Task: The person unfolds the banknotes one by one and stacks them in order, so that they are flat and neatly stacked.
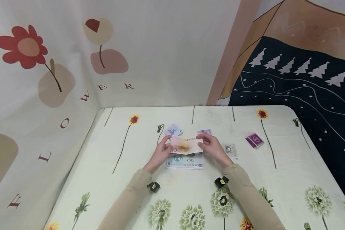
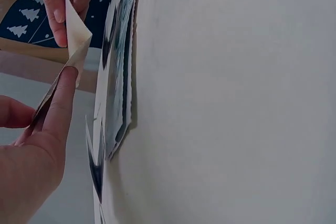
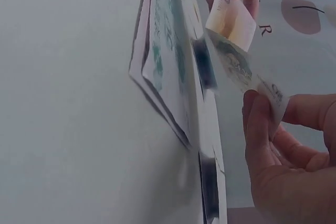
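Note:
Between my two hands stretches a pale pink and yellow banknote (image 1: pixel 187 145) with a crease down its middle. My left hand (image 1: pixel 161 151) pinches its left end between thumb and fingers. On the opposite end, my right hand (image 1: pixel 215 149) pinches it the same way. The right wrist view shows the note (image 3: pixel 231 56) bent at the crease, raised above the table. Just below it in the head view lies a small stack of blue-green banknotes (image 1: pixel 185 163), its upper part hidden behind the held note.
Around the hands lie a bluish-purple note (image 1: pixel 173 129), a light purple note (image 1: pixel 205 131), a grey note (image 1: pixel 231 151) and dark purple folded notes (image 1: pixel 254 140). A flower-printed cloth covers the table (image 1: pixel 103 188). Behind it hangs a printed curtain (image 1: pixel 166 64).

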The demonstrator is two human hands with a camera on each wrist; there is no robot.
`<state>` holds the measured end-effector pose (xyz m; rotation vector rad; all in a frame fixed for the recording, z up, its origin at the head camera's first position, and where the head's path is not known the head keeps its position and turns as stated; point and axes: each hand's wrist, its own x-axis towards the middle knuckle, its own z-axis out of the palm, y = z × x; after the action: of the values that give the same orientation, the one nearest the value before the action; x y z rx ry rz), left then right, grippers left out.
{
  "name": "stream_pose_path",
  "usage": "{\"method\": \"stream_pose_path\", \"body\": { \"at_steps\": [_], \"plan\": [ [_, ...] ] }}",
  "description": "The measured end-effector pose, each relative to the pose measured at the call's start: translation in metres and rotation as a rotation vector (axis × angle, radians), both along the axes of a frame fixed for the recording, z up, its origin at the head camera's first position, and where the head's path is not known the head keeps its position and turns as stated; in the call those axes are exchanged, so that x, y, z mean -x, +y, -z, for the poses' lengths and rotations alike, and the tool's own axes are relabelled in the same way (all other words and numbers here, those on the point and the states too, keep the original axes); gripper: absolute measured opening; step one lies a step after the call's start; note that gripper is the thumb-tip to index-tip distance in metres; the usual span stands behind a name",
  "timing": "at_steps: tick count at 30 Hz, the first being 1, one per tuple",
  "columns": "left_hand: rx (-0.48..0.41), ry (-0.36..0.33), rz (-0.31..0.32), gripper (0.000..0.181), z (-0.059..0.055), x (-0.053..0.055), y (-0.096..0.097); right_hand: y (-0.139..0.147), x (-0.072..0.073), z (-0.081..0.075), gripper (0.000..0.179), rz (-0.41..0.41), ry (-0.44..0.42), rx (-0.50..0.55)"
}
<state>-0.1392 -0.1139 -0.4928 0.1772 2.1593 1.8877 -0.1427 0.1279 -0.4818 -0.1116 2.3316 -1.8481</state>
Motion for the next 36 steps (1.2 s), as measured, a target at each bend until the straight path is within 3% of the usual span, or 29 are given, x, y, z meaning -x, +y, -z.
{"method": "stream_pose_path", "body": {
  "at_steps": [8, 20, 27, 36],
  "plan": [
    [-0.010, 0.009, -0.060, 0.048, 0.001, 0.000, -0.005, 0.008, -0.003, 0.004, 0.035, -0.062, 0.000, 0.033],
    [-0.123, 0.030, -0.016, 0.061, 0.002, -0.001, -0.007, 0.011, -0.007, 0.007, 0.035, -0.039, 0.047, 0.042],
    [-0.072, 0.046, 0.028, 0.054, 0.003, -0.003, -0.009, 0.011, -0.008, 0.008, 0.035, -0.023, 0.059, 0.060],
    [-0.027, 0.015, 0.051, 0.051, 0.000, -0.002, -0.012, 0.011, -0.007, 0.009, 0.037, -0.012, -0.053, 0.122]
  ]
}}
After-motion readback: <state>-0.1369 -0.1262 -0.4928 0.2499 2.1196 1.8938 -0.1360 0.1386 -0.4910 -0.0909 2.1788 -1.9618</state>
